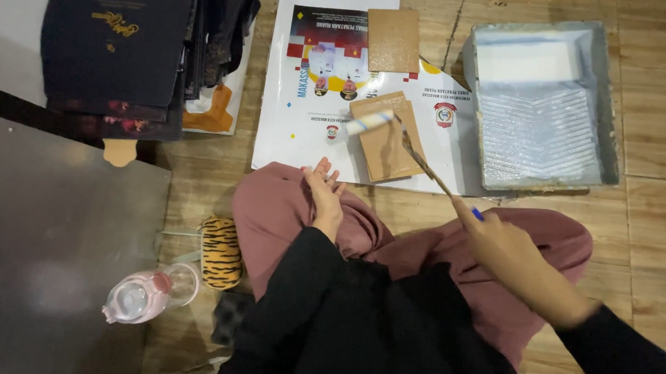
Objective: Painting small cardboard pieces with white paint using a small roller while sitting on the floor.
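Right hand (pixel 503 244) gripping paint roller (pixel 371 122), over cardboard (pixel 386 140)

The left hand (pixel 323 196) is resting loosely on the knee, fingers half curled. The right hand (pixel 503 247) is reaching forward, fingers closing in a grip.

Small paint roller (pixel 369 123) on brown cardboard (pixel 387 139)
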